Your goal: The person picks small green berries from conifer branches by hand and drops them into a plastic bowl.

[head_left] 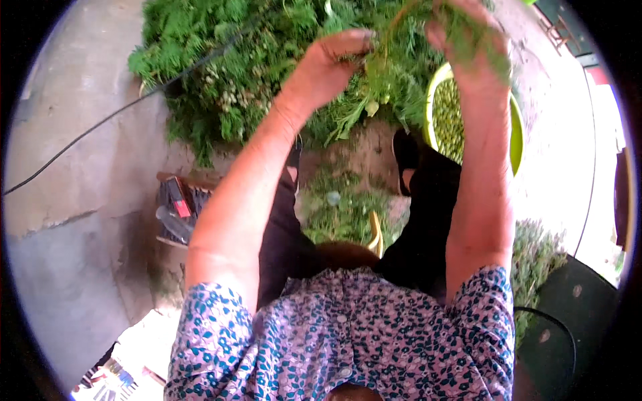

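Observation:
My left hand [324, 70] is raised over the leafy pile, its fingers and thumb curled in at the edge of a feathery green plant stem [382, 63]. Farther right, my right hand [471, 40] grips the same plant, with thin fronds blurred across its fingers. Beneath both hands spreads a large heap of cut feathery green plants [221, 73]. Under my right forearm stands a yellow-green tub [430, 110], which holds many small green pods or buds [447, 123]. My forearm hides part of the tub.
A dark cable [100, 123] crosses the concrete floor into the heap. By my left leg sits a crate [175, 207] with a red-and-black box and a clear bottle. Loose greens and a curved yellow handle [376, 230] lie between my feet. More greens [538, 257] rest at right.

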Demonstrator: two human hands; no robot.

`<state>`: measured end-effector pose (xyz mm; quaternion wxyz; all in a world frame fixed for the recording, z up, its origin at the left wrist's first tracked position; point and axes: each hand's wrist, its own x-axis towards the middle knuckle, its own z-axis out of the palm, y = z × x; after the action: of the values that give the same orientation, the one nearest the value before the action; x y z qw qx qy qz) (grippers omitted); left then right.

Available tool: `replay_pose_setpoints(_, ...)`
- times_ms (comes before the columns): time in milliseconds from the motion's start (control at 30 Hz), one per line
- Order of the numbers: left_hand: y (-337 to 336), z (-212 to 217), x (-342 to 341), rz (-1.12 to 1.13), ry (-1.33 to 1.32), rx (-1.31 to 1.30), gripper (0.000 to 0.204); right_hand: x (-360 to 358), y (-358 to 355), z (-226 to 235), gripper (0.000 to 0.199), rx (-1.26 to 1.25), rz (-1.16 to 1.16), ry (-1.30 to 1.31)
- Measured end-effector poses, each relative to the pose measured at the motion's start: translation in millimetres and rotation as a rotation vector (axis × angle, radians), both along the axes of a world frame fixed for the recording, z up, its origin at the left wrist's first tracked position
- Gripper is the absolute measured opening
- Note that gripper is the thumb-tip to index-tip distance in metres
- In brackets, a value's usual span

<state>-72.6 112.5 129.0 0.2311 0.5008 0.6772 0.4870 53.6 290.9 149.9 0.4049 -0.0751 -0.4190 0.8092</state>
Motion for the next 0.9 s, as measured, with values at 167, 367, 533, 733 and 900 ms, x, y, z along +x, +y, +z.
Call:
replay_pose_setpoints(167,-9,-12,2,-0.081,-0.066,0.090,0.018,-19,-15,-2,0.033,0.052,0.165,0.102)
replay_pose_setpoints(367,0,4,-1,-0.172,-0.404,-0.016,0.022,-14,13,-17,0.027,1.202,-0.431,-0.452)
replay_pose_setpoints(533,-8,-1,-21,-0.013,-0.644,0.275,0.020,-8,40,-68,0.024,0.546,-0.105,-0.337)
replay_pose_setpoints(733,-39,-7,-30,0.311,-0.768,0.198,0.028,-34,-36,-32,0.045,0.333,-0.047,-0.630)
replay_pose_setpoints(900,-34,22,-20,0.234,-1.062,0.314,0.022,-36,-56,6,0.035,0.296,-0.326,-0.588)
